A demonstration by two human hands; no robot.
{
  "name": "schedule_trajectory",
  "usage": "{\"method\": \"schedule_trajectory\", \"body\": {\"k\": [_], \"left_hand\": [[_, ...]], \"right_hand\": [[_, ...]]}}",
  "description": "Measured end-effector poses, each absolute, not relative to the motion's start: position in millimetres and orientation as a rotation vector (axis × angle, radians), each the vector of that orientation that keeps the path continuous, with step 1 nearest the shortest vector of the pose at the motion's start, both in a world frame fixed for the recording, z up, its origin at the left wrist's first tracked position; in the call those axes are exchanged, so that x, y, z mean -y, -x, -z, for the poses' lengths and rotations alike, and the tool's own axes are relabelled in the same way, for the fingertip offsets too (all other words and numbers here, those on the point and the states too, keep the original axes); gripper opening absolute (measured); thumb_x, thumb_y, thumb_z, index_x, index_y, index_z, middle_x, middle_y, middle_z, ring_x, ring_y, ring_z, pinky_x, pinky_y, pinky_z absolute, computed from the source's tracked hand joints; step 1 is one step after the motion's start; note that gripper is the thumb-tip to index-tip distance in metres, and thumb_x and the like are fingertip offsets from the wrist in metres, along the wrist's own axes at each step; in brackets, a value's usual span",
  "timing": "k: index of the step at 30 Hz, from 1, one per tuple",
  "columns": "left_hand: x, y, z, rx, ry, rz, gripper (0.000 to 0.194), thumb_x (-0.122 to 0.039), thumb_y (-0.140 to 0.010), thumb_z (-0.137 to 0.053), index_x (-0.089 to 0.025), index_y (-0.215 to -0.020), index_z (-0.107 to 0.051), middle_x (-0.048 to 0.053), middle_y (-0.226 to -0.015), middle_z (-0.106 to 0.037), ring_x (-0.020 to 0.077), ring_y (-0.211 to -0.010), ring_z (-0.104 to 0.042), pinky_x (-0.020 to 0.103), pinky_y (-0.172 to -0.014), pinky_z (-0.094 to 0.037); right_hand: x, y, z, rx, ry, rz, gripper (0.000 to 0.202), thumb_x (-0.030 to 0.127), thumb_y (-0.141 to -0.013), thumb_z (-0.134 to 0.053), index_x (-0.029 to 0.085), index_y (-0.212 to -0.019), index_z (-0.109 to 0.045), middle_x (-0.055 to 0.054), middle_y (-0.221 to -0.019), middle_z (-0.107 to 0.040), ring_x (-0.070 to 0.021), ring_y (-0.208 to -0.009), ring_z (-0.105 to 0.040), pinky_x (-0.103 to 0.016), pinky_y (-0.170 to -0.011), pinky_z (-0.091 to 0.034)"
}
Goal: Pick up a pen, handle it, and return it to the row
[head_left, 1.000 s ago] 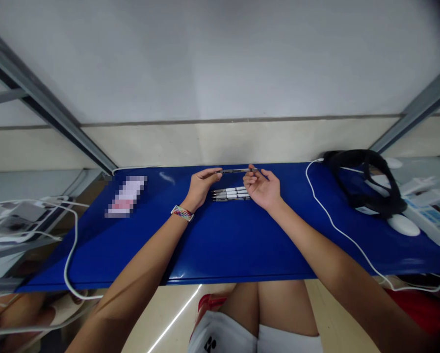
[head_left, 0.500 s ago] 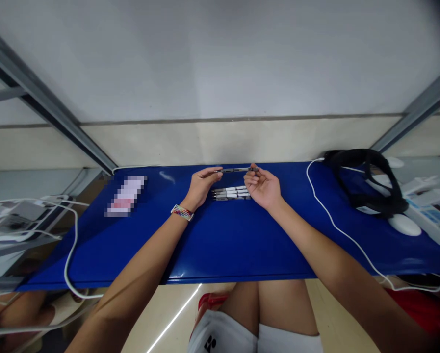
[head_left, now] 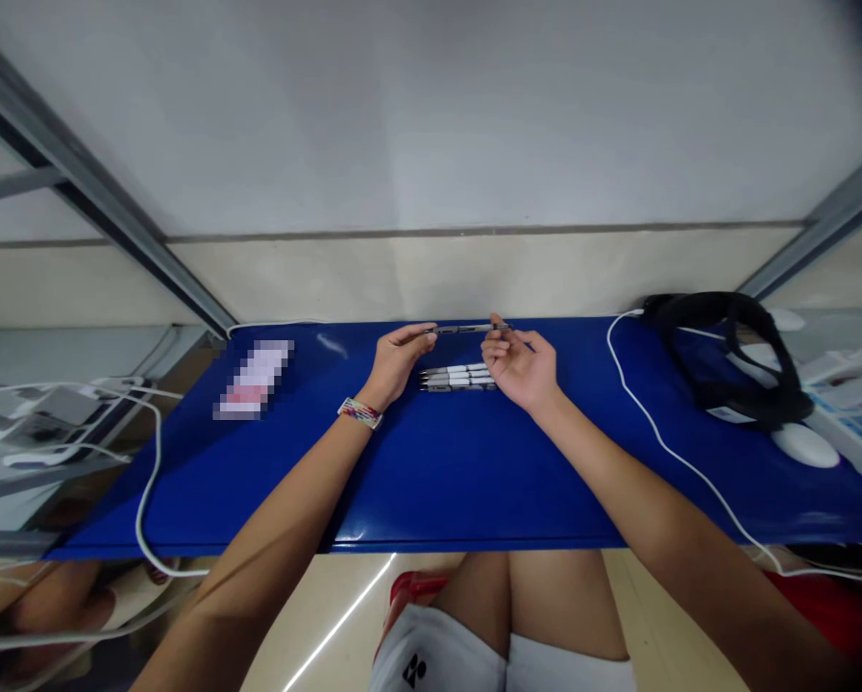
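Observation:
A slim pen [head_left: 463, 330] with dark and clear parts is held level above the far part of the blue table [head_left: 466, 471]. My left hand [head_left: 398, 360] pinches its left end between thumb and fingers. At the pen's right end, my right hand [head_left: 521, 363] has its fingertips closed around it, palm partly turned up. Just below, several white and dark pens [head_left: 455, 377] lie side by side on the table, tips to the left. My right hand hides their right ends.
A blurred-out pinkish rectangle [head_left: 254, 380] lies at the left. To the right sit a black headset with a strap [head_left: 733, 360] and a white cable [head_left: 653, 432]. Grey metal posts [head_left: 178, 279] flank the table; a wall [head_left: 445, 274] stands behind it.
The view has shifted slightly. Both hands keep hold of the pen, which appears turned a little about its length; the fingers of my right hand have opened slightly. The lying pens have not moved.

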State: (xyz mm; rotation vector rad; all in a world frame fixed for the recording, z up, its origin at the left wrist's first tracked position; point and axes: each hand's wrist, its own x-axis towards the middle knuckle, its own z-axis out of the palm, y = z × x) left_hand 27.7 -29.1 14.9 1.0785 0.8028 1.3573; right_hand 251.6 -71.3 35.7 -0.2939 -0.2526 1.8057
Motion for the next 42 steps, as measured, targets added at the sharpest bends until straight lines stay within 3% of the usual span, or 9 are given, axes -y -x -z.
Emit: {"method": "schedule_trajectory", "body": {"k": [7,21,26,34,39,42], "left_hand": [[32.4,-30.2,-13.6,-0.794,-1.155,-1.307,0.035,-0.029,-0.068,-0.097,-0.019,-0.101,-0.087,0.005,-0.087,-0.079,0.0138,-0.077,-0.068,0.032,-0.082,-0.057],[31.2,-29.8,-13.1,-0.806,-1.163,-1.316,0.034,-0.029,-0.068,-0.097,-0.019,-0.100,-0.087,0.005,-0.087,-0.079,0.0143,-0.077,-0.069,0.032,-0.083,-0.057],[31.1,-29.8,-13.2,-0.800,-1.150,-1.316,0.034,-0.028,-0.069,-0.096,-0.020,-0.101,-0.087,0.004,-0.085,-0.079,0.0136,-0.076,-0.068,0.031,-0.081,-0.056],[29.7,-29.3,-12.0,-0.810,-1.165,-1.315,0.036,-0.030,-0.068,-0.096,-0.019,-0.101,-0.086,0.005,-0.086,-0.079,0.0151,-0.077,-0.069,0.034,-0.083,-0.057],[30.8,-29.5,-12.1,-0.815,-1.165,-1.317,0.035,-0.031,-0.069,-0.096,-0.019,-0.101,-0.087,0.006,-0.088,-0.080,0.0152,-0.078,-0.069,0.034,-0.083,-0.057],[31.8,-29.9,-13.5,-0.804,-1.157,-1.313,0.034,-0.030,-0.069,-0.096,-0.019,-0.099,-0.087,0.005,-0.087,-0.079,0.0146,-0.077,-0.068,0.033,-0.083,-0.056]], "right_hand": [[69.2,-251.6,-33.4,0.168,0.355,-1.741,0.019,0.012,-0.084,-0.056,0.018,-0.098,-0.069,0.000,-0.069,-0.054,-0.0110,-0.057,-0.046,-0.020,-0.050,-0.046],[66.9,-253.1,-28.5,0.204,0.352,-1.768,0.014,0.017,-0.088,-0.060,0.017,-0.102,-0.066,-0.003,-0.075,-0.057,-0.0129,-0.062,-0.052,-0.023,-0.055,-0.050],[67.3,-253.6,-30.8,0.189,0.364,-1.767,0.015,0.010,-0.086,-0.057,0.019,-0.096,-0.064,0.000,-0.070,-0.052,-0.0115,-0.057,-0.046,-0.020,-0.050,-0.045],[68.6,-252.6,-33.0,0.190,0.373,-1.761,0.016,0.011,-0.089,-0.054,0.019,-0.097,-0.065,0.000,-0.069,-0.051,-0.0115,-0.056,-0.044,-0.020,-0.049,-0.044],[70.2,-255.2,-33.3,0.218,0.336,-1.772,0.019,0.028,-0.097,-0.054,0.018,-0.108,-0.067,-0.002,-0.077,-0.057,-0.0135,-0.061,-0.049,-0.024,-0.053,-0.049],[69.2,-256.1,-33.4,0.224,0.334,-1.780,0.018,0.023,-0.096,-0.055,0.018,-0.108,-0.067,-0.002,-0.077,-0.057,-0.0129,-0.061,-0.049,-0.023,-0.053,-0.049]]}}
